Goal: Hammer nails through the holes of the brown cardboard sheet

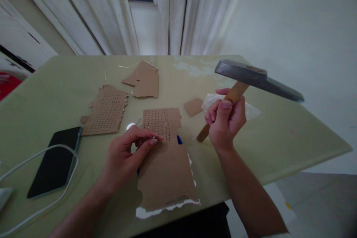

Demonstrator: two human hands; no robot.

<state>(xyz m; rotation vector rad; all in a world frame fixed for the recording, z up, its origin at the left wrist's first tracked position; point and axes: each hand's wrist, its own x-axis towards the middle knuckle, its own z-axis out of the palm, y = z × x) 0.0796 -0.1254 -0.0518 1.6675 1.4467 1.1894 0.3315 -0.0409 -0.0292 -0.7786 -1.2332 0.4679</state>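
My right hand [225,119] grips the wooden handle of a hammer [252,77], raised above the green table [279,134] with its dark metal head to the right. My left hand [126,154] rests on a torn cardboard sheet [166,167] and pinches a small thin item, too small to identify, against it at the edge of a field of punched holes [157,121]. A blue object [180,140] peeks out from under the sheet.
A second perforated cardboard piece [107,111] lies to the left, plain scraps [145,80] farther back, a small square [193,106] and a clear plastic bag [251,111] near the hammer. A black phone [55,160] and white cable [36,156] lie at left.
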